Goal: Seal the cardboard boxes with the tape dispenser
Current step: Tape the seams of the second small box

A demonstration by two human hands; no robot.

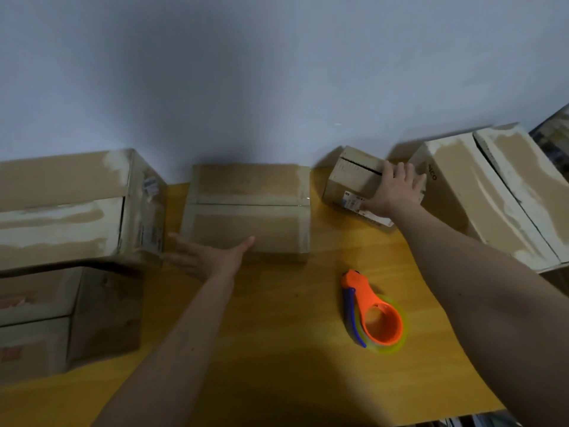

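Altogether five cardboard boxes are showing on the yellow wooden table [277, 380], along with one tape dispenser. A large box [70, 208] is sitting at the far left, stacked on a lower box [61, 318] that is standing in shadow beneath it. A middle box [246, 211] is resting against the wall [277, 72], its top seam covered by clear tape. A small box [354, 183] is lying to its right, tilted, with an open dark slit along its top and a white label on its near side. A big box [492, 192] is filling the far right, its top flaps not quite meeting.

Both hands are reaching out as open grips. The left hand [206, 257] is lying flat with its fingers spread, its thumb touching the near face of the middle box, and it is closing on nothing. The right hand [391, 189] is pressing palm-down against the small box's right side, fingers spread wide over the top edge, just beside the big box.

The orange tape dispenser [372, 312] is lying on the table between the two forearms, untouched, its roll of clear tape toward the camera.
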